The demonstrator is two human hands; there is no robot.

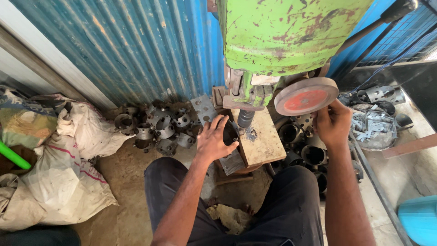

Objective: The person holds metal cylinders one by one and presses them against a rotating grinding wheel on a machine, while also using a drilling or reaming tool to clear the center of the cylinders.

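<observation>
My left hand (212,141) grips a short dark metal tube (229,133) and holds it against the wooden block (261,141) under the punch (246,117) of a green press machine (282,32). My right hand (332,123) is closed on the edge of the machine's round handwheel (306,95), which has a red face. My legs in dark trousers are spread either side of the block.
Several metal tube pieces (159,127) lie heaped by the blue corrugated wall (136,45). More tubes (309,150) sit right of the block. White sacks (63,173) lie on the left. A bowl of small metal clips (371,130) and a blue tub (421,218) are on the right.
</observation>
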